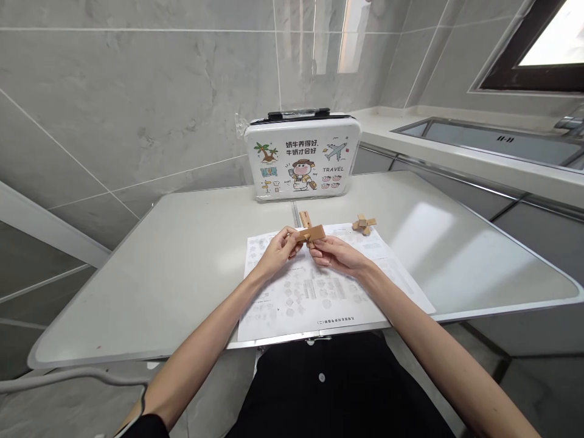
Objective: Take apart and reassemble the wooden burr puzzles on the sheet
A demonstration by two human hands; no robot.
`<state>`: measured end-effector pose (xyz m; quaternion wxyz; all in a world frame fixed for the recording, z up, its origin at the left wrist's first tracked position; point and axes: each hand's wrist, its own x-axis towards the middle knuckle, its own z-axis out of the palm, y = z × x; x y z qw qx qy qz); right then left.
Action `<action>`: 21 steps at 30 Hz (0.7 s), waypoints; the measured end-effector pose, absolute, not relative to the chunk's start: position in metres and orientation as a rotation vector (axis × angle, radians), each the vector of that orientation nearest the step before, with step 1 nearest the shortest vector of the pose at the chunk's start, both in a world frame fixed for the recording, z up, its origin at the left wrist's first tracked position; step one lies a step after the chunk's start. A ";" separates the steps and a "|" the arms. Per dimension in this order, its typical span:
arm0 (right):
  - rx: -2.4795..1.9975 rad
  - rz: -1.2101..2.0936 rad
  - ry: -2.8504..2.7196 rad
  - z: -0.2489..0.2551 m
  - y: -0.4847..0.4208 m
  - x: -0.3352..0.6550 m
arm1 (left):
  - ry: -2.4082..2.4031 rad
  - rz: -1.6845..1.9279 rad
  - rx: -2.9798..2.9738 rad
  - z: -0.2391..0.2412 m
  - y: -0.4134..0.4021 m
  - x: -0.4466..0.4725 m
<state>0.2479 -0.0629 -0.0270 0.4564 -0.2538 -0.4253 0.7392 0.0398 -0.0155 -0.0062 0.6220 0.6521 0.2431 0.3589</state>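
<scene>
Both hands meet over a printed sheet (319, 310) on the table, closed around wooden puzzle pieces (316, 233). My left hand (283, 248) pinches the left end of these light-brown pieces. At their right side, the fingers of my right hand (336, 252) grip from below. How the pieces fit together is partly hidden by the fingers. Just behind them is another wooden piece (305, 216) with a notch; I cannot tell whether it touches the held ones. Right of my hands, a cross-shaped wooden puzzle (364, 224) sits at the sheet's far edge.
A white cartoon-printed case (303, 158) in clear plastic stands upright at the back of the folding table (182, 261), against the grey tiled wall. A counter with a sink (493, 143) is on the right. A grey cable or tube (91, 372) runs at lower left.
</scene>
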 end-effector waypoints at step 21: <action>-0.601 1.904 -1.222 -0.025 -0.068 0.245 | 0.638 0.905 1.423 -0.007 -0.019 0.048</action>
